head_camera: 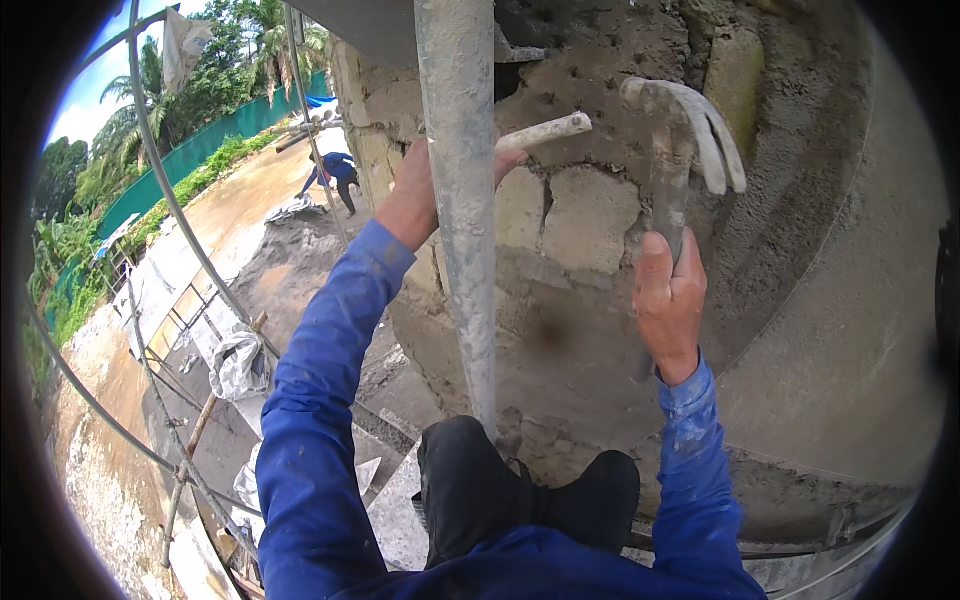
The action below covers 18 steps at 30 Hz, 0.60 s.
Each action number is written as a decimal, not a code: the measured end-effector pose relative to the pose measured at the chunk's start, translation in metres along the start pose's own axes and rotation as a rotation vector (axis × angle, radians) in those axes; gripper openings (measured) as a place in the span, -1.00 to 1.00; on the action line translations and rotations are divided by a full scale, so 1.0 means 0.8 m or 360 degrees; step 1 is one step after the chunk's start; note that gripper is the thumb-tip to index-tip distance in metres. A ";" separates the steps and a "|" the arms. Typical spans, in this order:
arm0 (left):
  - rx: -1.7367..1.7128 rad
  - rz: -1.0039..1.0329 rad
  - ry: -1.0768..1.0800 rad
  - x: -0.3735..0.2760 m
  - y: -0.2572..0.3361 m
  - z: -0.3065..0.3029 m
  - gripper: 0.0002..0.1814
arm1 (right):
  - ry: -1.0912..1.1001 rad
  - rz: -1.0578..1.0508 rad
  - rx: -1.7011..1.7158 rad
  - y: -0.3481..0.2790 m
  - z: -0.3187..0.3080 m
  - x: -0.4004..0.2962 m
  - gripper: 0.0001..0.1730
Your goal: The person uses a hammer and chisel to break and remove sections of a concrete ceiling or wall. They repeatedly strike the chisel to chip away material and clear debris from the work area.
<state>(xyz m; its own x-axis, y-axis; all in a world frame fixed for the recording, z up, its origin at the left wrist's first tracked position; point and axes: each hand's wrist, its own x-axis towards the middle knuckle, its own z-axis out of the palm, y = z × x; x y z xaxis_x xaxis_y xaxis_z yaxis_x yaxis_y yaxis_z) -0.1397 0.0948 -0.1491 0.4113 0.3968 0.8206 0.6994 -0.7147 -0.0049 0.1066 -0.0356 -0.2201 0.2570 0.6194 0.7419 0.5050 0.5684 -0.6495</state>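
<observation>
My right hand is closed round the handle of a claw hammer, its dusty head raised before the rough wall. My left hand reaches behind an upright metal scaffold pole, which hides most of its fingers. Out from those fingers points a pale, mortar-coated rod, its free end towards the hammer; the left hand appears to grip it. Behind both tools is a wall with cracked blocks and rough grey mortar. A dark gap shows in the wall near the rod.
Below left, a co-worker bends over a sack on the ground. Curved-looking scaffold tubes and tied wooden poles stand at my left, with a white sack hanging there. Smooth plaster lies at the right.
</observation>
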 end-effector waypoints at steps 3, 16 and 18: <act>-0.0035 -0.0009 -0.0009 0.003 0.003 -0.004 -0.58 | 0.0210 -0.0262 0.0593 -0.041 -0.007 -0.018 -0.48; 0.0239 0.0303 0.0097 0.016 -0.004 -0.005 -0.46 | 0.0184 -0.0249 0.0202 -0.001 0.015 -0.007 -0.42; 0.0259 0.0165 -0.0051 0.023 0.002 -0.010 -0.52 | 0.0370 -0.0471 0.0057 0.018 0.027 0.000 -0.41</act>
<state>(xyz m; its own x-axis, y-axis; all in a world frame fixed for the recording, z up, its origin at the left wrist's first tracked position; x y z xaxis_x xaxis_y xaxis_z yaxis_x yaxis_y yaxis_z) -0.1360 0.0964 -0.1297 0.5029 0.3460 0.7921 0.7363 -0.6514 -0.1830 0.0963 -0.0153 -0.2331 0.2866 0.2883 0.9137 0.5574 0.7254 -0.4037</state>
